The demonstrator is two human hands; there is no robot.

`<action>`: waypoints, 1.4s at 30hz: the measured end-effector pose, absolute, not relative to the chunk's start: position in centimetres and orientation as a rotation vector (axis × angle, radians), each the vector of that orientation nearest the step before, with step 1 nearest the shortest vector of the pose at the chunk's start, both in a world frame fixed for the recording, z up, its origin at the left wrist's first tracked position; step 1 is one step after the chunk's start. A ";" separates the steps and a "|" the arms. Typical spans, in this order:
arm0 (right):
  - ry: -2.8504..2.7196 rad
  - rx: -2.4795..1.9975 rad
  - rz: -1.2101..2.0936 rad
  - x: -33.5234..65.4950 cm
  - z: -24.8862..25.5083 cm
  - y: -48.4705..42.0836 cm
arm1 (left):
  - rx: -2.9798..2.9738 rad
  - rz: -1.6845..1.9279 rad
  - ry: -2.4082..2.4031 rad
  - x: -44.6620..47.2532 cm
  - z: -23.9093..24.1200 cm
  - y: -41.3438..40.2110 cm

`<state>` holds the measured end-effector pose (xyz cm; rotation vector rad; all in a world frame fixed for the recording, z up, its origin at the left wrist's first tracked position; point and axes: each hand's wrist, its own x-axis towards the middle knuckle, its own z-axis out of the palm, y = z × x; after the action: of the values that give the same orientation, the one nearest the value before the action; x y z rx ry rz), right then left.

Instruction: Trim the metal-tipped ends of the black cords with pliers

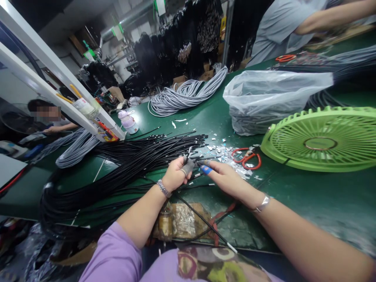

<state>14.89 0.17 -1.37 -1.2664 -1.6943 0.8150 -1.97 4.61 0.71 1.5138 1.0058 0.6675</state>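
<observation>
My left hand (178, 171), with grey wrap on a finger and a metal watch band at the wrist, is closed around a black cable (192, 214) above the green table. The cable hangs from it toward my lap and ends in a white tip. Fingertips of my right hand (225, 178) meet the left at the cable's end, pinched together; blue tape covers the thumb. What exactly lies between the right fingertips is too small to make out. Behind both hands lies a thick bundle of black cables (129, 172), its white-tipped ends beside silvery scraps (225, 154).
Red-handled scissors (249, 159) lie among the scraps, left of a green fan (320, 143). A clear plastic bag (264, 102) and a coil of grey cable (188, 96) stand farther back. A purple-capped bottle (128, 122) is near the white post. Two other people work nearby.
</observation>
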 end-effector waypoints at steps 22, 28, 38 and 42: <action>-1.693 -1.285 0.795 14.7 -1.2 0.1 | 1.578 0.631 1.027 -2.1 0.5 4.6; -1.696 -1.317 0.818 14.6 -1.4 0.1 | 1.989 0.756 0.996 -2.4 -0.1 4.5; -1.706 -1.278 0.824 14.6 -1.5 0.1 | 2.042 0.820 1.081 -2.7 0.1 4.3; -1.663 -1.281 0.819 15.2 -1.6 0.4 | 1.720 0.732 1.031 -2.4 0.4 4.5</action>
<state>15.18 0.38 -1.59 -1.2807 -1.6629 0.8186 -2.42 4.52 0.36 1.7204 1.0309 0.7322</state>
